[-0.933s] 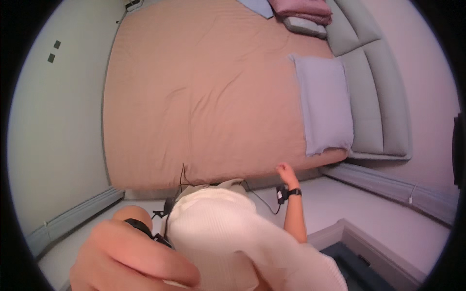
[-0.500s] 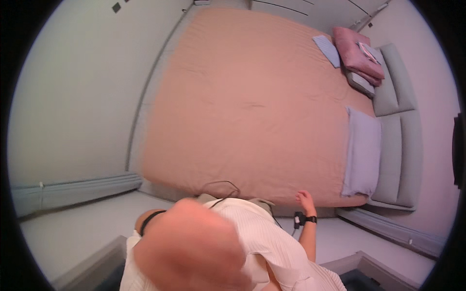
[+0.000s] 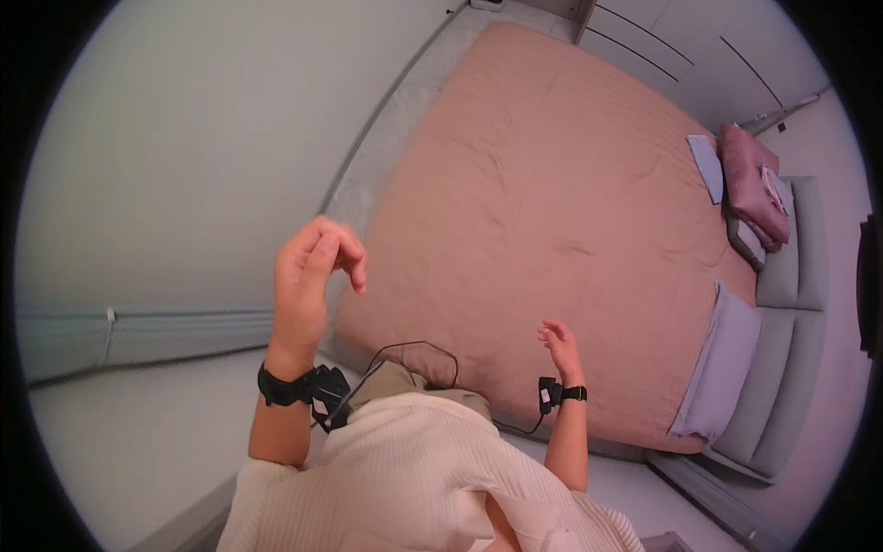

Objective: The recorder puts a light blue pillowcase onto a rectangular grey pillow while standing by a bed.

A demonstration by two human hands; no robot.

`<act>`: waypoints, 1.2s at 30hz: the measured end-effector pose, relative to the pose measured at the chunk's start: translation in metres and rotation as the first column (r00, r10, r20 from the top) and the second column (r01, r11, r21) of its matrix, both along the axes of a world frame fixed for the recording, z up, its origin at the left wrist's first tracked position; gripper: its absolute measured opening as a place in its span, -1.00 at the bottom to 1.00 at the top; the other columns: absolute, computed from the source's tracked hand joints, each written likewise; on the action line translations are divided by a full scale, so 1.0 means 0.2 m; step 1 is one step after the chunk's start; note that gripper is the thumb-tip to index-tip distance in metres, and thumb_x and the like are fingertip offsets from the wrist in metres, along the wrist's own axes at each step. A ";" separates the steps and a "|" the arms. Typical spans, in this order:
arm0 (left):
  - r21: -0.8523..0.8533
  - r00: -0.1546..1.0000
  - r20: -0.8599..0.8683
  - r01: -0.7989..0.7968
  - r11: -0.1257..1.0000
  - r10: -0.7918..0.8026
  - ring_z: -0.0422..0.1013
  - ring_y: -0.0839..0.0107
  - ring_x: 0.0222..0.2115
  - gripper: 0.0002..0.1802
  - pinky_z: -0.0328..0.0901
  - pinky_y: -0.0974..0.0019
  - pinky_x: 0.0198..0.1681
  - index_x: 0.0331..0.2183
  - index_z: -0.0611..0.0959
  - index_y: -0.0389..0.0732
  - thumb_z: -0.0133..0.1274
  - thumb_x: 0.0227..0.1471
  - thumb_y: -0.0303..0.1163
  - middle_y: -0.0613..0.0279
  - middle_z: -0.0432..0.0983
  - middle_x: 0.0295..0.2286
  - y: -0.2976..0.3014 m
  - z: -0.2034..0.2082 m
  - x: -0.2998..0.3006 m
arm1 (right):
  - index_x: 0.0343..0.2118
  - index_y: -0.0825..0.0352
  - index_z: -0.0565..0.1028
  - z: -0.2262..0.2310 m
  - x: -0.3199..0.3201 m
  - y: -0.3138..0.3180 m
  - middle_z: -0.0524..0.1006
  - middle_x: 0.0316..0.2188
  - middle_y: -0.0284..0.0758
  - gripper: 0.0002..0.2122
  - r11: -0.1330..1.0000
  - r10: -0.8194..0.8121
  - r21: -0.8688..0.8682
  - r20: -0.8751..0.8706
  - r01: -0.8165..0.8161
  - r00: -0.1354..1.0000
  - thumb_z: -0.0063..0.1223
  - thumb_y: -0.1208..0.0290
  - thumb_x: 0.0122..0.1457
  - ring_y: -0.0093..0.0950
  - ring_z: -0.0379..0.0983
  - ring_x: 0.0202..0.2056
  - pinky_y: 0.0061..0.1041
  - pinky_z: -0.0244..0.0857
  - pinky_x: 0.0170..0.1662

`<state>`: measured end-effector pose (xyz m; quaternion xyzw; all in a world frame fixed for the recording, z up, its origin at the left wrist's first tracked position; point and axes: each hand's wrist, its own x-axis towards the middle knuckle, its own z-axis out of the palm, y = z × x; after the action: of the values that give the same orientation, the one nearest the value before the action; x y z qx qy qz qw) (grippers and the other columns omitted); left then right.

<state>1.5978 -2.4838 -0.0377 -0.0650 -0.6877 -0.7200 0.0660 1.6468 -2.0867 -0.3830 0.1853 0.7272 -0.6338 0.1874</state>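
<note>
My left hand (image 3: 317, 267) is raised in front of me, left of the bed's near corner. Its fingers curve loosely downward and nothing shows in them. Lower and to the right, my right hand (image 3: 559, 348) hovers over the near side of the bed (image 3: 552, 193), fingers slightly bent, apart and empty. A black strap with a small box (image 3: 329, 397) circles my left wrist. Another strapped box (image 3: 549, 396) is on my right wrist. A thin black cable (image 3: 428, 343) loops in front of my body between them.
A lilac pillow (image 3: 722, 368) lies by the grey padded headboard (image 3: 796, 244). Farther back are a folded pink quilt (image 3: 750, 175) and a flat light-blue piece (image 3: 706, 168). A grey curtain (image 3: 184, 339) hangs at left beside the wall (image 3: 212, 138). White cabinets (image 3: 676, 41) stand beyond the bed.
My left hand, blurred and close to the view before, has moved up and forward to the left. The view has shifted, so the bed sits lower and farther right. My right hand stays empty.
</note>
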 end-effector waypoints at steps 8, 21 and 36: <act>0.025 0.993 0.118 -0.024 0.999 0.021 0.29 0.48 -0.58 -0.64 0.21 0.43 -0.52 -0.48 0.39 -0.24 -0.24 0.26 -0.21 0.24 0.33 -0.60 -1.12 -0.43 -0.44 | -0.06 0.38 0.42 -0.08 -0.37 -1.35 0.55 -0.25 -0.36 -0.72 0.990 0.142 0.004 0.104 -0.143 0.984 -0.03 0.40 0.19 -0.57 0.45 -0.27 -0.55 0.30 -0.19; 0.273 0.914 0.197 0.296 0.915 -0.354 0.31 0.50 -0.57 -0.67 0.25 0.43 -0.48 -0.47 0.43 -0.24 -0.19 0.24 -0.22 0.25 0.36 -0.57 -2.17 -0.50 -0.98 | -0.10 0.42 0.42 0.13 -0.35 -2.35 0.54 -0.25 -0.28 -0.76 0.979 -0.188 0.098 0.115 0.178 0.975 -0.03 0.45 0.19 -0.50 0.47 -0.22 -0.52 0.35 -0.12; 0.144 0.870 0.267 0.390 0.909 -0.415 0.18 0.59 -0.66 -0.69 0.18 0.47 -0.56 -0.59 0.30 -0.17 -0.06 0.17 -0.39 0.41 0.18 -0.70 -2.79 -0.85 -2.41 | -0.23 0.46 0.47 0.08 -1.83 -3.49 0.56 -0.33 -0.27 -0.84 0.911 -0.409 -0.071 -0.267 0.406 0.872 -0.15 0.53 0.24 -0.50 0.48 -0.28 -0.53 0.35 -0.17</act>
<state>1.1159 -3.0420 -0.2067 -0.0971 -0.6297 -0.7482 -0.1850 1.2799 -2.7847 -0.3665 0.2429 0.6867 -0.6831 -0.0524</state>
